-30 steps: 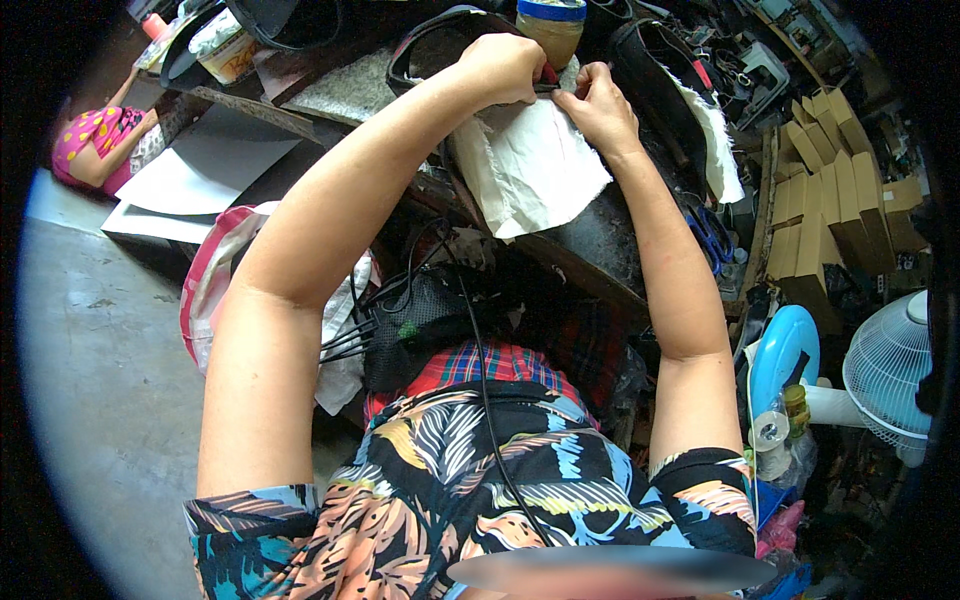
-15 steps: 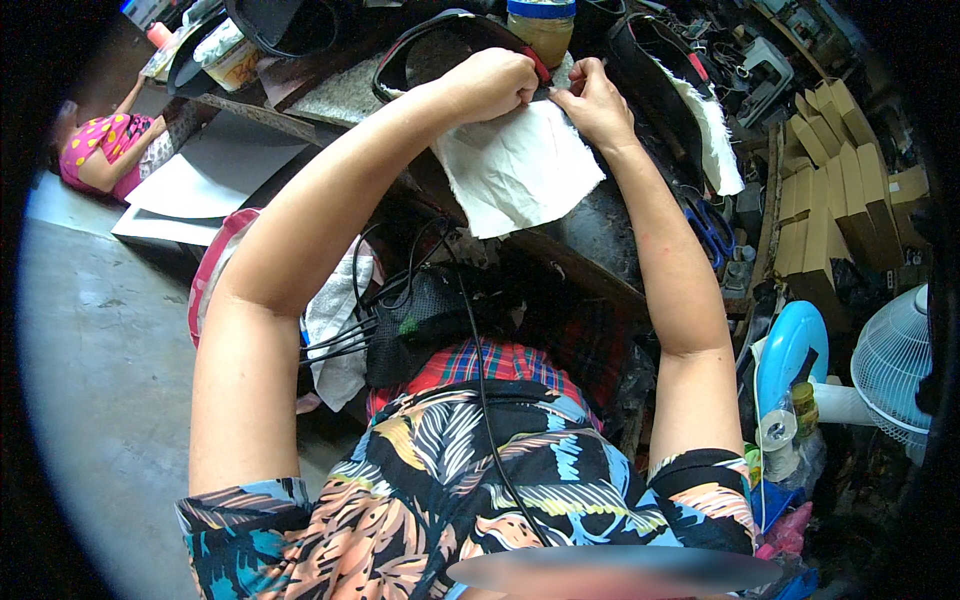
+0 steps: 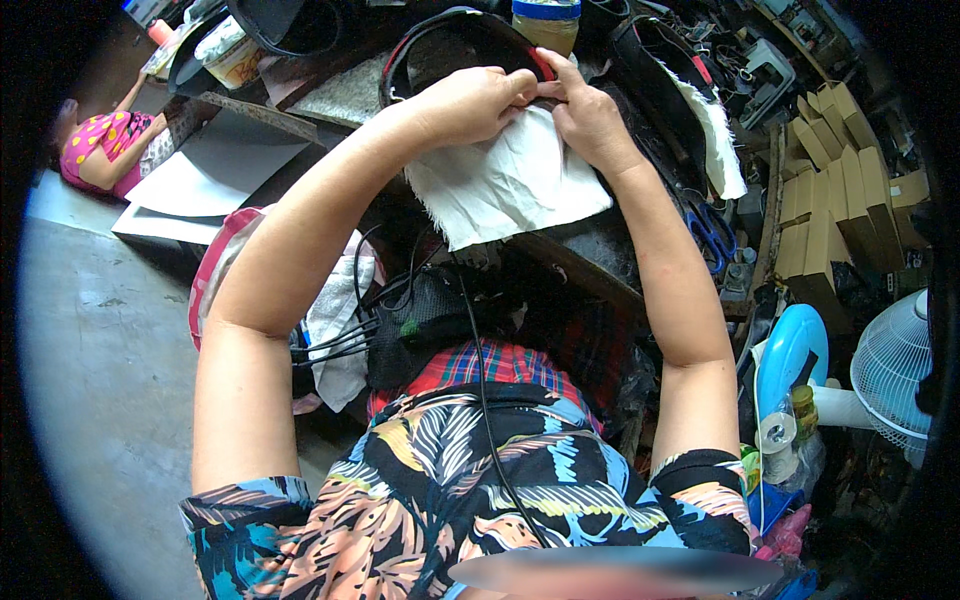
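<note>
Both hands meet at the upper edge of a white frayed cloth point(image 3: 510, 190), which hangs down over the front of the workbench. My left hand point(image 3: 485, 100) is closed, its fingers pinching the cloth's top edge. Beside it my right hand point(image 3: 592, 118) has its thumb and fingers closed at the same edge, its index finger stretched up along a curved black band point(image 3: 440, 30) with red trim. The band loops up behind my hands. Just where cloth and band meet is hidden by my fingers.
A jar with a blue lid point(image 3: 546, 12) stands behind my hands. To the right are a black band with white frayed edging point(image 3: 708, 130), blue-handled scissors point(image 3: 712, 238), cardboard pieces point(image 3: 825, 200) and a fan point(image 3: 892, 370). White sheets point(image 3: 215, 175) and another person point(image 3: 105, 150) are at left.
My left hand has shifted slightly left and down, drawing the cloth left and lower. My right hand has turned, its index finger now extended onto the band, close to my left hand.
</note>
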Available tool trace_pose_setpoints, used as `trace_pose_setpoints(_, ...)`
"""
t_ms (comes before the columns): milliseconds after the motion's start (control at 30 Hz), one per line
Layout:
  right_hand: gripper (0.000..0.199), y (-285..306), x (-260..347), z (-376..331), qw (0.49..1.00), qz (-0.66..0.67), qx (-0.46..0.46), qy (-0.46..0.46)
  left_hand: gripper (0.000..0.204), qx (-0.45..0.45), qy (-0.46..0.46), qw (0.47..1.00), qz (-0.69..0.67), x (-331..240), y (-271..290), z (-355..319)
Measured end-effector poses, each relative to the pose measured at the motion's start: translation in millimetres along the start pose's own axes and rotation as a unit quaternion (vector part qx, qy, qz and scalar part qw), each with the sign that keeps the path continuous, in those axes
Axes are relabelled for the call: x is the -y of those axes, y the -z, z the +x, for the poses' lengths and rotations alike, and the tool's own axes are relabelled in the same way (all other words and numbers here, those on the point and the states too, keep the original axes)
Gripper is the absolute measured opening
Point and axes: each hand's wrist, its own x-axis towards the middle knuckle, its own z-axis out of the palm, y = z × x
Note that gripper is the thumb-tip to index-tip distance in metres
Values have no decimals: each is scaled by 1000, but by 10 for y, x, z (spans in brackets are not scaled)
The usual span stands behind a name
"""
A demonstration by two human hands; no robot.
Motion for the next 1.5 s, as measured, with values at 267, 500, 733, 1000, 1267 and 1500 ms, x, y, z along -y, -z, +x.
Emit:
trace_pose_setpoints(267,57,18,-199,-18,996,-11,22,84,30,-107,7,991,-74,-2,-61,-145)
trace_pose_setpoints(500,58,30,-197,-51,993,95,37,60,27,-73,-37,994,65,-229,-52,-221)
trace_pose_setpoints(733,54,8,-125,-43,996,94,6,5,20,-64,-76,991,92,-173,-89,-240)
trace_pose_setpoints(1000,76,159,-302,13,982,149,-41,-107,25,-157,-126,964,174,-262,-162,-243)
trace_pose_setpoints(1267,90,110,-170,-25,936,328,-5,-130,74,-63,-128,989,36,-1030,-366,-528)
trace_pose_setpoints(1500,83,418,-9,119,953,292,39,-77,46,0,-240,928,-284,-1243,15,-686)
